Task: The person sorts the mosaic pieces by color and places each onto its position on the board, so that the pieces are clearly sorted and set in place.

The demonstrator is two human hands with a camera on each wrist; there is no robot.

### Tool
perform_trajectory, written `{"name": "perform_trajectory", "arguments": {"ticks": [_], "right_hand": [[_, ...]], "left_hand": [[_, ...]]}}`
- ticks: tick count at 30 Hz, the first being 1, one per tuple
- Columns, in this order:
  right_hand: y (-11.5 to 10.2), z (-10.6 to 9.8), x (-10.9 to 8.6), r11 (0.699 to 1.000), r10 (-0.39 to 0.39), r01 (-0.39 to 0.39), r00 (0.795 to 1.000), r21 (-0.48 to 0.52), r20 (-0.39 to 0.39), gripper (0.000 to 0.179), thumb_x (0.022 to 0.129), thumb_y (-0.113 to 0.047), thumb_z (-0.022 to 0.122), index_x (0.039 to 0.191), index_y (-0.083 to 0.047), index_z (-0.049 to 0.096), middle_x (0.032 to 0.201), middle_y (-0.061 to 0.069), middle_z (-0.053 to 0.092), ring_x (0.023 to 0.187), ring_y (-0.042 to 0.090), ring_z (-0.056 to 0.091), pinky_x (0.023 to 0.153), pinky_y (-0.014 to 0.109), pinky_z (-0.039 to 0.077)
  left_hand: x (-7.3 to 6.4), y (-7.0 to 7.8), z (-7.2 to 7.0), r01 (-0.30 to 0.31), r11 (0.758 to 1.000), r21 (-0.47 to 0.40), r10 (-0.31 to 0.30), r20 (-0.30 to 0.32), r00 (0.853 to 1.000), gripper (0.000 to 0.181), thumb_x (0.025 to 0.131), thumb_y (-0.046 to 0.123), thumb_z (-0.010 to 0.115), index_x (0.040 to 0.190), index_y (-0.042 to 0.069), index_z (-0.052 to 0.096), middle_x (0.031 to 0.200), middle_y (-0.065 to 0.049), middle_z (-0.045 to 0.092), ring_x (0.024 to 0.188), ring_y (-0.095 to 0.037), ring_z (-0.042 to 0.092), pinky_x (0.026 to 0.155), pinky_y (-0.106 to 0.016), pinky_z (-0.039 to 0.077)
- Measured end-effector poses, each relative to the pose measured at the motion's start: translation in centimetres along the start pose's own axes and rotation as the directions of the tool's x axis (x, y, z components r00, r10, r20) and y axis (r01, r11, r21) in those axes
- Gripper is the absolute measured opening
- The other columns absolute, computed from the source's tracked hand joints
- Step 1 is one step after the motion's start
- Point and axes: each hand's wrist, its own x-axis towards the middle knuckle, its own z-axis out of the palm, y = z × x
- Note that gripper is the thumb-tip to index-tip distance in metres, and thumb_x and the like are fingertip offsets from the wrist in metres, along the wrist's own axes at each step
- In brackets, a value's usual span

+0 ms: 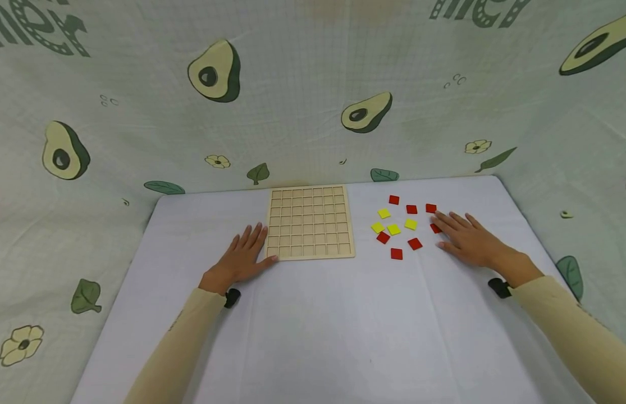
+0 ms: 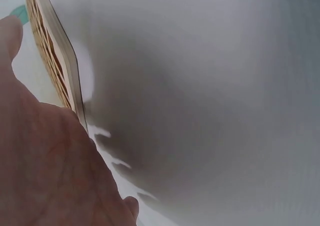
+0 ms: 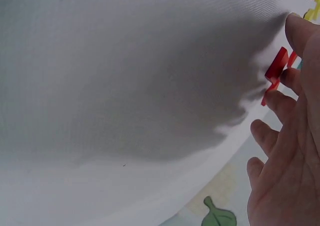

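Observation:
A pale wooden grid board (image 1: 310, 222) lies flat near the table's far edge, its square cells bare. My left hand (image 1: 240, 261) is spread at the board's left side, with fingertips and thumb at its edge. In the left wrist view the board's side (image 2: 74, 81) shows past that hand. To the right of the board lie several red tiles (image 1: 396, 254) and several yellow tiles (image 1: 394, 229), scattered flat. My right hand (image 1: 466, 242) lies with straight fingers beside them. Its fingers partly cover one red tile (image 1: 435, 228); the right wrist view shows a red tile (image 3: 276, 64) near the fingertips.
White cloth covers the table (image 1: 333, 331). A pale backdrop (image 1: 292, 129) printed with avocados, leaves and flowers rises behind the table and along both sides. Dark wrist devices, one at the left wrist (image 1: 232, 298) and one at the right wrist (image 1: 499, 288), sit at the sleeve ends.

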Motion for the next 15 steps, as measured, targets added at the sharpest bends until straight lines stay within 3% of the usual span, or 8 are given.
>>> {"name": "perform_trajectory", "arguments": {"ticks": [8,15], "right_hand": [[-0.01,0.06,0.06,0.999,-0.018,0.018,1.0,-0.04,-0.019,0.074,0.103,-0.031,0.069,0.161,0.003,0.037,0.163,0.031,0.037,0.15,0.055,0.029,0.122,0.074,0.019],[-0.17,0.16,0.22,0.992,-0.089,0.077,0.99,-0.104,-0.111,0.067,0.097,-0.023,0.077,0.153,0.003,0.05,0.157,0.031,0.046,0.142,0.051,0.042,0.118,0.07,0.032]], "left_hand": [[0.19,-0.15,0.42,-0.005,1.0,-0.013,0.005,0.006,1.0,0.097,0.106,0.066,0.044,0.17,0.007,0.002,0.178,-0.017,-0.005,0.163,-0.04,-0.006,0.13,-0.06,0.001],[-0.2,0.59,-0.08,0.012,1.0,-0.012,-0.012,0.009,1.0,0.094,0.107,0.06,0.048,0.17,0.006,0.004,0.177,-0.019,-0.003,0.163,-0.043,-0.004,0.13,-0.061,0.001]]}}
